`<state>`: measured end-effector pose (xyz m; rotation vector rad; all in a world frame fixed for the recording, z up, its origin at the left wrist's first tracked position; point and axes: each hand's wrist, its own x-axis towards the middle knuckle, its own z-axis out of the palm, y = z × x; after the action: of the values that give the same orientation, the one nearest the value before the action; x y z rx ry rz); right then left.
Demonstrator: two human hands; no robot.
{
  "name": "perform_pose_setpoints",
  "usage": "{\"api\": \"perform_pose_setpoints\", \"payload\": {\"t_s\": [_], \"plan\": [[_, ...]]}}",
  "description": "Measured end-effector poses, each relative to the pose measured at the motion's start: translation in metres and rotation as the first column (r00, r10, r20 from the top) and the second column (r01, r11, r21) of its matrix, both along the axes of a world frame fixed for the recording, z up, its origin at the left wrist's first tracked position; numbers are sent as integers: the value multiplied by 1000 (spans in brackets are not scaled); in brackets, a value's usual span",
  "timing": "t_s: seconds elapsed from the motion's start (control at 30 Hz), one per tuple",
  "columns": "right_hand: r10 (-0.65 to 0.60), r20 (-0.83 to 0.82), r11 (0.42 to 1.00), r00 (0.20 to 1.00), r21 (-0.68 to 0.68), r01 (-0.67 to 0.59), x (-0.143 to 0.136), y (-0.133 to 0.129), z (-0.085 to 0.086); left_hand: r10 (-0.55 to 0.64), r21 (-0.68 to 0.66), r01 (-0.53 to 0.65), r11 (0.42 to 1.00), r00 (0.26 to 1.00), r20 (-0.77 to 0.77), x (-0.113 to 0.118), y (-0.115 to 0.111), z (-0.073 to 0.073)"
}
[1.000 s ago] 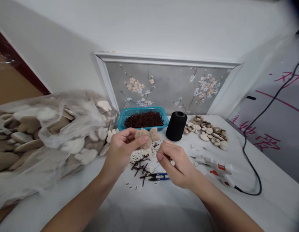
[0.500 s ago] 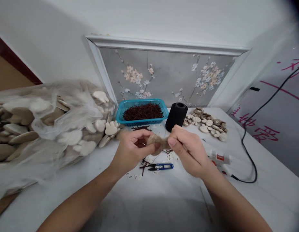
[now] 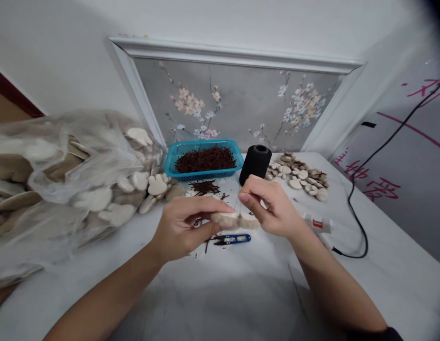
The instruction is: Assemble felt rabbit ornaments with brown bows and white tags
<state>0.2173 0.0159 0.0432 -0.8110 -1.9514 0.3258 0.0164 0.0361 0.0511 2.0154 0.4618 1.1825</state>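
Observation:
Between the thumb and fingers of my left hand (image 3: 179, 227) is a small beige stuffed fabric piece (image 3: 227, 219), pinched in at its middle and held edge-on over the table. My right hand (image 3: 271, 206) is closed in a pinch just above the right end of this piece. A faint thin thread (image 3: 240, 202) seems to run from those fingertips down to the piece. Blue-handled thread snips (image 3: 237, 239) lie below the piece, among small white labels and dark brown strings. Behind my right hand stands a black cone of thread (image 3: 255, 163).
A blue basket (image 3: 168, 163) of brown strings (image 3: 206, 161) stands at the back. At left, a clear plastic bag (image 3: 63, 180) bulges with plush pieces. Several small finished-looking pieces (image 3: 305, 177) are piled back right. A white device (image 3: 321, 225) with a black cable (image 3: 360, 227) lies at right.
My right hand has let go of the fabric piece's right end and risen slightly above it. The piece has turned edge-on in my left hand. The camera view has shifted a little.

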Motion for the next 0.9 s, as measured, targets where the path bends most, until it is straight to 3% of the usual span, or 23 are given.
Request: {"api": "perform_pose_setpoints", "payload": {"t_s": [0.1, 0.2, 0.3, 0.57, 0.73, 0.9], "plan": [[14, -7, 1000, 1000, 28, -14, -3, -1, -1, 130, -217, -88, 972, 975, 183, 1, 1, -5], [6, 20, 997, 1000, 83, -8, -8, -5, -1, 207, -434, -44, 900, 919, 335, 7, 4, -8], [-3, 72, 988, 997, 154, -8, -13, -9, -1, 263, -535, -32, 844, 895, 361, 13, 7, -10], [-76, 206, 960, 976, 279, 16, -13, -16, 1, 203, -450, -162, 878, 978, 44, 13, 4, -15], [-80, 214, 967, 974, 252, 24, -6, -15, 3, 91, -358, -131, 924, 988, -127, 13, -5, -5], [-47, 182, 981, 982, 196, 11, -1, -14, 7, 33, -219, -76, 973, 981, -194, 13, -10, 0]]}}
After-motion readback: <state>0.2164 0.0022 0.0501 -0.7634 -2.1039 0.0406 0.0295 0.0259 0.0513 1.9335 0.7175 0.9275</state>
